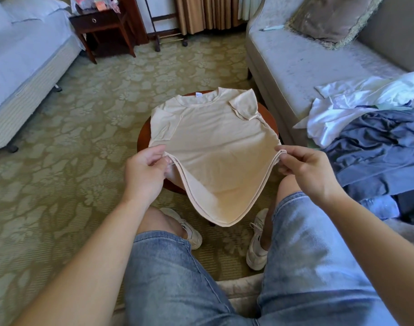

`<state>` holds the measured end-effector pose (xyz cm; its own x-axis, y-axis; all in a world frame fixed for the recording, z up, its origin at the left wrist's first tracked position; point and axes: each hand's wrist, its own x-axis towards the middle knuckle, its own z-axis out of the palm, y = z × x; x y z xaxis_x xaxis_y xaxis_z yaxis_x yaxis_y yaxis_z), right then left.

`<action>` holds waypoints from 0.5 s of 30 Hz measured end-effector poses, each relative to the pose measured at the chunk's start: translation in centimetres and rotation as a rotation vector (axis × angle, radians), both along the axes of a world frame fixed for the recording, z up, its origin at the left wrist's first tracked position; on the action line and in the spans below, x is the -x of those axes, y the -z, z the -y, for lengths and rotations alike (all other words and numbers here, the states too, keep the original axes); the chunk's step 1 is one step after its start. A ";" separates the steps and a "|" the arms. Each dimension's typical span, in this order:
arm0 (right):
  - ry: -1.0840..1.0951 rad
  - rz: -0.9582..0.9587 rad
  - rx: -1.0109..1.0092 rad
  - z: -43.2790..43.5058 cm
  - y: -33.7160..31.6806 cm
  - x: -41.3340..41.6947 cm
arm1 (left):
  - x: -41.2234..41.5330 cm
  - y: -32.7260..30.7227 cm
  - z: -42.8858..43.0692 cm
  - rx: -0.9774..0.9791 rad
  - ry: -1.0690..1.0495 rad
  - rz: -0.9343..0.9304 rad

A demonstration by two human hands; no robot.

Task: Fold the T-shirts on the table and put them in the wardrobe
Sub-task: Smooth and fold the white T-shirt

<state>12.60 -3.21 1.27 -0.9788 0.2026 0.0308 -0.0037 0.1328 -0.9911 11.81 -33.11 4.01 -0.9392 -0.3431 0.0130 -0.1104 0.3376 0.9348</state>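
so the beige T-shirt [215, 142] is lying collar-away on the little round table [142, 137] in the middle of the frame, both sleeves flipped in over the body, and its bottom half hangs off the near edge in a big sag toward the knees; left hand [144, 171] is pinching the hem corner at centre left, thumb and fingers curled onto the fabric, and right hand [306, 171] is doing the same at centre right, so both are grasping the shirt and nothing else; looks to me like the step here is bringing the hem up to the collar for the halfway fold; my tip: pull the two corners apart a bit first so that droopy middle goes taut, otherwise it'll land wrinkled; then carry both corners level toward the top of the frame and set them down just short of the neckline; the sleeve at the shirt's upper right sits kinda loose, so go gentle or it may flop back out; thin fabric probably slides on polished wood, so smooth it flat after; a pile of white and blue clothes [365, 128] sits on the sofa [295, 62] at the right edge; can't see the wardrobe anywhere
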 end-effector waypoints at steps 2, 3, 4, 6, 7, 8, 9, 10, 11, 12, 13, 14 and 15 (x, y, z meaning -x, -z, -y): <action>0.023 -0.074 -0.231 0.0 -0.4 0.5 | -0.1 0.2 0.5 0.147 -0.059 -0.031; 0.016 -0.105 -0.281 0.1 -0.7 0.7 | -0.2 0.3 0.6 0.174 -0.087 -0.042; -0.001 -0.125 -0.292 0.2 -1.0 0.9 | -0.2 0.3 0.8 0.185 -0.108 -0.048; -0.015 -0.144 -0.332 0.4 -1.4 1.1 | -0.3 0.2 0.9 0.189 -0.117 -0.052; -0.008 -0.158 -0.368 0.4 -1.6 1.1 | -0.4 0.0 0.9 0.191 -0.112 -0.050; 0.005 -0.174 -0.394 0.3 -1.7 1.1 | -0.4 -0.1 1.0 0.195 -0.107 -0.047; 0.018 -0.183 -0.407 0.1 -1.9 0.9 | -0.6 -0.3 1.1 0.195 -0.110 -0.046; 0.026 -0.184 -0.416 -0.2 -2.0 0.8 | -0.7 -0.6 1.3 0.192 -0.117 -0.047; 0.029 -0.179 -0.418 -0.4 -2.1 0.7 | -0.9 -0.8 1.5 0.191 -0.122 -0.049; 0.028 -0.168 -0.423 -0.8 -2.2 0.7 | -1.0 -1.0 1.8 0.198 -0.125 -0.050; 0.030 -0.153 -0.433 -1.2 -2.2 0.7 | -1.2 -1.2 2.0 0.207 -0.128 -0.050; 0.036 -0.137 -0.449 -1.6 -2.2 0.8 | -1.4 -1.4 2.3 0.214 -0.131 -0.047; 0.044 -0.118 -0.467 -2.1 -2.1 0.9 | -1.6 -1.4 2.5 0.216 -0.136 -0.044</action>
